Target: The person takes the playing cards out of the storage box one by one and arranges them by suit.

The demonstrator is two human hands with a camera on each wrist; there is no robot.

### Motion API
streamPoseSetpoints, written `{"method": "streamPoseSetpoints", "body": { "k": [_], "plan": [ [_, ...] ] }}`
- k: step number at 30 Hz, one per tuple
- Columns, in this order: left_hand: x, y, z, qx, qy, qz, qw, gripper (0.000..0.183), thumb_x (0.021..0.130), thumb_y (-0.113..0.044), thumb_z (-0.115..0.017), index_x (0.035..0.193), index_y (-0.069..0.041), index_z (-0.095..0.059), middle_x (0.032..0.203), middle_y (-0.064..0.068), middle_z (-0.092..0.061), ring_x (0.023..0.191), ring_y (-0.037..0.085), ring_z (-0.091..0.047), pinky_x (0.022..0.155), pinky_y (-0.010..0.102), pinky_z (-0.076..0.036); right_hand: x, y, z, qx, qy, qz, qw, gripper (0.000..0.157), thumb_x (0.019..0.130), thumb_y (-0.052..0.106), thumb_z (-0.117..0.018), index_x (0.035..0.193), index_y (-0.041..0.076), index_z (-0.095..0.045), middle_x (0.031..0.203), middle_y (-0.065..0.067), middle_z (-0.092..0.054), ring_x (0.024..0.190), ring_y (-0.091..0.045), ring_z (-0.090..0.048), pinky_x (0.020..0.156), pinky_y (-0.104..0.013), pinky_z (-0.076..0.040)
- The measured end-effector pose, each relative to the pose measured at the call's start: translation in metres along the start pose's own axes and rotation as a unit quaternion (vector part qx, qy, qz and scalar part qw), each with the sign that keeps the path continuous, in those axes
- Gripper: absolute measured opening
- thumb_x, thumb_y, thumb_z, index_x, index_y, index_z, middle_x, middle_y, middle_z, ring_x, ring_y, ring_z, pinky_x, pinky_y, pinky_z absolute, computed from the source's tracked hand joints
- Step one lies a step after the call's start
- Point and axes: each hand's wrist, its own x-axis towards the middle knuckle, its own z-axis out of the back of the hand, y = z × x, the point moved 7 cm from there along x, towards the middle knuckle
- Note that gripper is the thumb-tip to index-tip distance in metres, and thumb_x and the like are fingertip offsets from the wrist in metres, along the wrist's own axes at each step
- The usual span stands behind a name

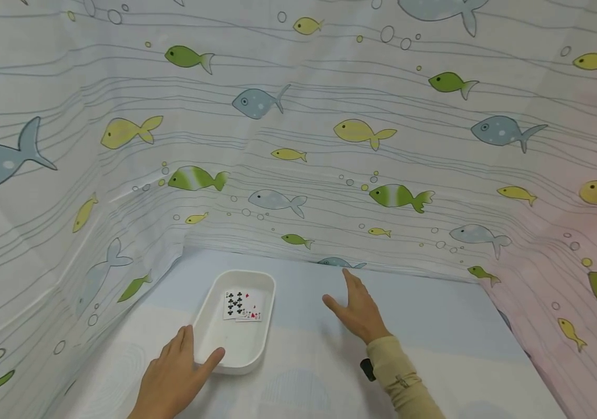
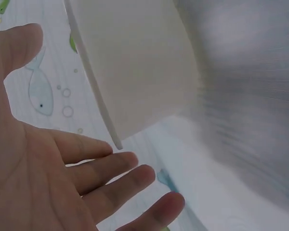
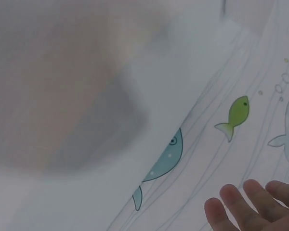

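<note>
A white rectangular tray (image 1: 230,343) with rounded corners lies left of centre on the pale surface. Inside it, towards the far end, a playing card with black clubs (image 1: 233,305) overlaps a card with red pips (image 1: 254,304). My left hand (image 1: 170,372) is at the tray's near left corner, fingers extended and thumb spread. In the left wrist view its fingertips come close to the rim of the tray (image 2: 135,67); contact cannot be told. Over the surface right of the tray hovers my right hand (image 1: 358,308), fingers extended and holding nothing.
Walls of fish-printed sheeting (image 1: 319,174) surround the surface at the back and both sides. The pale blue and white tabletop (image 1: 319,361) extends right of the tray. A small black object (image 1: 368,369) shows at the right wrist by the beige sleeve (image 1: 400,378).
</note>
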Motion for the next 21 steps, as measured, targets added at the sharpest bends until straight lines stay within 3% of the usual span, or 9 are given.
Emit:
{"method": "streamPoseSetpoints", "body": {
  "k": [8,12,21],
  "plan": [
    [0.001,0.009,-0.009,0.003,0.037,0.015,0.9992,0.117,0.088,-0.081,-0.047,0.15,0.016,-0.028,0.136,0.035,-0.051,0.117,0.051,-0.054,0.09,0.064,-0.044,0.008,0.021,-0.018,0.023,0.017,0.017,0.999,0.092,0.088,0.07,-0.064,0.159,0.02,-0.034,0.157,-0.006,-0.04,0.142,-0.028,-0.042,0.111,-0.052,-0.037],
    [0.002,0.011,-0.01,0.003,0.037,0.011,0.9993,0.118,0.087,-0.082,-0.05,0.151,0.016,-0.028,0.135,0.033,-0.052,0.115,0.049,-0.057,0.088,0.062,-0.046,0.014,0.038,-0.029,0.031,0.027,0.033,0.999,0.088,0.087,0.069,-0.066,0.157,0.023,-0.038,0.152,-0.002,-0.046,0.135,-0.024,-0.049,0.107,-0.049,-0.043],
    [0.002,0.012,-0.009,-0.006,0.045,0.01,0.9989,0.125,0.082,-0.085,-0.053,0.152,0.015,-0.024,0.136,0.033,-0.05,0.116,0.048,-0.056,0.087,0.061,-0.046,0.024,0.075,-0.047,0.04,0.046,0.074,0.995,0.082,0.09,0.059,-0.069,0.155,0.018,-0.042,0.149,-0.004,-0.051,0.132,-0.025,-0.053,0.104,-0.047,-0.046]
  ]
}}
